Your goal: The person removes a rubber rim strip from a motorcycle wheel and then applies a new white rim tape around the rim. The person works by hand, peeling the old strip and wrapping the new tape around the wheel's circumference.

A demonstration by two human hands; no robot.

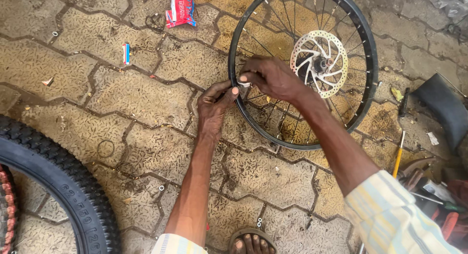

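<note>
Bicycle wheel point(363, 54) with its disc rotor point(319, 64) lies flat on the paving stones point(146, 103), both hands at its left rim: left hand point(214, 105) pinching the rim, right hand point(273, 78) fingers closed on a small white piece point(243, 82).

A floor point(146, 103) of worn, interlocking paving blocks, tan and grey with dark joints. On it stands a bare bicycle wheel rim point(363, 44) with spokes and a disc rotor. A knobby black tyre point(58, 181) lies at lower left. A crumpled red wrapper point(180, 9) and a small blue-and-white scrap point(126, 53) lie farther off. A yellow-handled tool point(398, 156) rests at right.
</note>
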